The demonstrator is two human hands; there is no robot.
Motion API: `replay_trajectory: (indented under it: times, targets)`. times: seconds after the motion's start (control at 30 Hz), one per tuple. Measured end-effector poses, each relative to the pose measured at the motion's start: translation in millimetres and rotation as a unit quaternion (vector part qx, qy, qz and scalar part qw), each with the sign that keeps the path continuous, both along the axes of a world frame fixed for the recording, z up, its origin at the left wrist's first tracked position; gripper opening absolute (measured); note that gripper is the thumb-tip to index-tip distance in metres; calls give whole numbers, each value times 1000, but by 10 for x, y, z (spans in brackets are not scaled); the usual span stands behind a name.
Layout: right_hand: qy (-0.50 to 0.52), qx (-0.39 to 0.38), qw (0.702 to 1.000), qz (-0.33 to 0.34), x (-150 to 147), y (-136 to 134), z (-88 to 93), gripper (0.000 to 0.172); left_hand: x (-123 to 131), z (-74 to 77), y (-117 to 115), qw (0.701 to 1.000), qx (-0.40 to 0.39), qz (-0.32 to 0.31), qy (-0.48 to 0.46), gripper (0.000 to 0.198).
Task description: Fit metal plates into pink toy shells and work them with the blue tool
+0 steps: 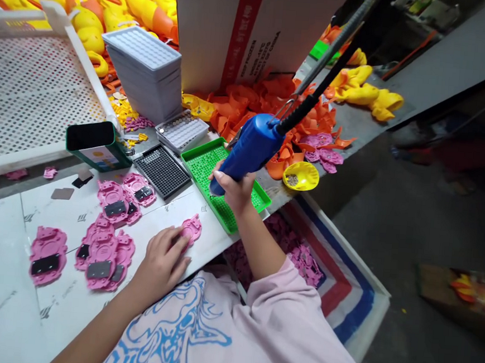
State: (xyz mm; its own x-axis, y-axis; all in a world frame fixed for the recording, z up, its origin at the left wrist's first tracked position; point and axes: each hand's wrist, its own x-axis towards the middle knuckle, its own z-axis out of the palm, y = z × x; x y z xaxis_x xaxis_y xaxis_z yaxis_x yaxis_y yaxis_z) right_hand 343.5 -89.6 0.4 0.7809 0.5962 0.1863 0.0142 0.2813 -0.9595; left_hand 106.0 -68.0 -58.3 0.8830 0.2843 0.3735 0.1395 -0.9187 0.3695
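My right hand is wrapped round a blue electric screwdriver that hangs from a black cable, its tip down over a green perforated tray. My left hand lies on the white worktop with its fingers pressing a pink plastic part flat. More pink parts with dark plates lie in a loose group to the left of that hand.
A black tray, a stack of grey trays and a green tin stand behind the pink parts. Orange and yellow plastic shells pile at the back by a cardboard box. A yellow dish holds screws. A striped bag of pink parts sits below the table edge.
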Motion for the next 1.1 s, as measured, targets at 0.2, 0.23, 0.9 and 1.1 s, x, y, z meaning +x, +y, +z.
replay_trajectory:
  times: [0.2, 0.23, 0.9, 1.1]
  targets:
    - [5, 54, 998, -5, 67, -57, 129, 19, -1, -16, -5, 1000, -1, 14, -11, 35]
    - [0, 63, 998, -5, 77, -79, 172, 19, 0, -27, -7, 1000, -2, 23, -12, 36]
    - [117, 53, 981, 145, -418, -232, 40, 47, 20, -15, -79, 997, -41, 62, 11, 30]
    - [108, 27, 984, 137, -408, -245, 30, 46, 13, -35, -88, 996, -60, 66, 17, 32]
